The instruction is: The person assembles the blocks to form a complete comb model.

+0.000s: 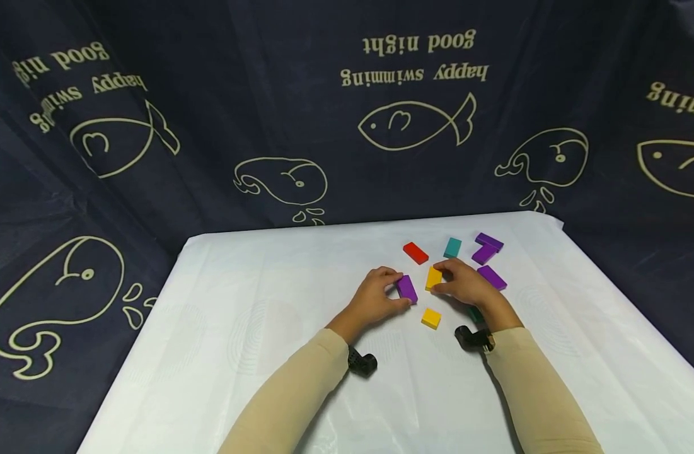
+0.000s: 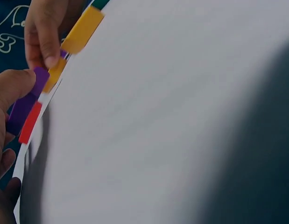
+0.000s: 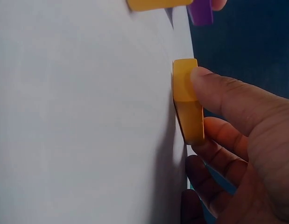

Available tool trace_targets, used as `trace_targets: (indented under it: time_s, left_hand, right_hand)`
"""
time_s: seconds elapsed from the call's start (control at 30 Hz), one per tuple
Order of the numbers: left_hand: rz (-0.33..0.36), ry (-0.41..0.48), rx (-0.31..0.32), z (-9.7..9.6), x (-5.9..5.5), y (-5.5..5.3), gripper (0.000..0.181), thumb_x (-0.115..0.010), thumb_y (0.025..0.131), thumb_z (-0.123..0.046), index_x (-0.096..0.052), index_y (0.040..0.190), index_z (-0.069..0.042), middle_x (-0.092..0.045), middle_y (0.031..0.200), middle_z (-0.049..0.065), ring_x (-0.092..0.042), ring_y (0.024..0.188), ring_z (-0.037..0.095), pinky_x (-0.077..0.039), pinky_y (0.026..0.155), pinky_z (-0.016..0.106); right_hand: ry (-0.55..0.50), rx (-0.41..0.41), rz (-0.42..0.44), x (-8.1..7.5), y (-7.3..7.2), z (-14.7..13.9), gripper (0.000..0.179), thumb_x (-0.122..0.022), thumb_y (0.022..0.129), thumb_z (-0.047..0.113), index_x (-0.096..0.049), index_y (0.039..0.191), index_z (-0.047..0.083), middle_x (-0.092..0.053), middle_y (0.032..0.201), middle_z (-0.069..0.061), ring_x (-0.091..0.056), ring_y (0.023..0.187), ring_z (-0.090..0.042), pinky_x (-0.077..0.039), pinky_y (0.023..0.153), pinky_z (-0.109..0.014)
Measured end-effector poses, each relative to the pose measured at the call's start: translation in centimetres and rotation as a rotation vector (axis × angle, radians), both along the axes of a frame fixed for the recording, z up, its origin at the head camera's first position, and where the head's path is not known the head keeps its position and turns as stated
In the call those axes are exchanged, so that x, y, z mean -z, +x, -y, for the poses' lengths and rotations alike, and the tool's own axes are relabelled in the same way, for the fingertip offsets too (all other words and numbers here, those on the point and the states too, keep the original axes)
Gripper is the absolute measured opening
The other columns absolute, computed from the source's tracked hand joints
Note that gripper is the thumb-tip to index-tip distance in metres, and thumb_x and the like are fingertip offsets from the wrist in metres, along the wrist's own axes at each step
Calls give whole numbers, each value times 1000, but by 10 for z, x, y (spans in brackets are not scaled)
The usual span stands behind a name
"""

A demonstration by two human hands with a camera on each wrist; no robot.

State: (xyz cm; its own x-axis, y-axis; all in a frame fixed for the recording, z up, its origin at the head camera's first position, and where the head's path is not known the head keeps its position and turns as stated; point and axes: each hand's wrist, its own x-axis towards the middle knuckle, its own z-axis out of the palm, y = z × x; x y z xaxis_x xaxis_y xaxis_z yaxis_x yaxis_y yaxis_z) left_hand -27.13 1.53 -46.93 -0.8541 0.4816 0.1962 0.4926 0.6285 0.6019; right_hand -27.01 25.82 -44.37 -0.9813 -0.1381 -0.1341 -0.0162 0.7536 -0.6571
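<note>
My left hand (image 1: 377, 296) pinches a purple block (image 1: 406, 289) between thumb and fingers; the left wrist view shows the thumb on the end of that purple block (image 2: 26, 103). To its right, my right hand (image 1: 462, 284) grips a yellow block (image 1: 433, 278) by its ends. In the right wrist view the thumb presses one end of this yellow block (image 3: 187, 88), with fingertips under the other. The two held blocks are apart, a small gap between them. Nearer to me, a second yellow block (image 1: 431, 318) lies on the white cloth between the hands.
Beyond the hands lie a red block (image 1: 416, 253) and a teal block (image 1: 452, 247). Several purple blocks (image 1: 491, 277) sit to the right, two of them touching. A dark green block (image 1: 476, 313) is partly hidden under my right wrist. A dark printed curtain (image 1: 301, 126) hangs behind the white-covered table (image 1: 210, 353).
</note>
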Motion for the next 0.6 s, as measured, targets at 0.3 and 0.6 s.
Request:
trace_targets:
  time_s: [0.3,0.6]
  left_hand:
    - [-25,25,-13,36,0,-22,65,-82,81,-34,-62,134,-3,-59,127,6,-53,121,23,-41,107,34]
    - [1,17,-33,64,-9,-47,63,-83,81,-29,-62,133,-1,-59,126,9,-54,119,25,-42,106,36]
  right_hand:
    - [-30,-1,-2,1,-1,-1,57,-75,87,17,-54,136,-2,-42,144,-28,-41,132,-44,-32,112,-55]
    - [-22,7,1,0,0,-2,57,-75,88,17,-54,137,-1,-43,144,-27,-43,132,-43,-34,111,-54]
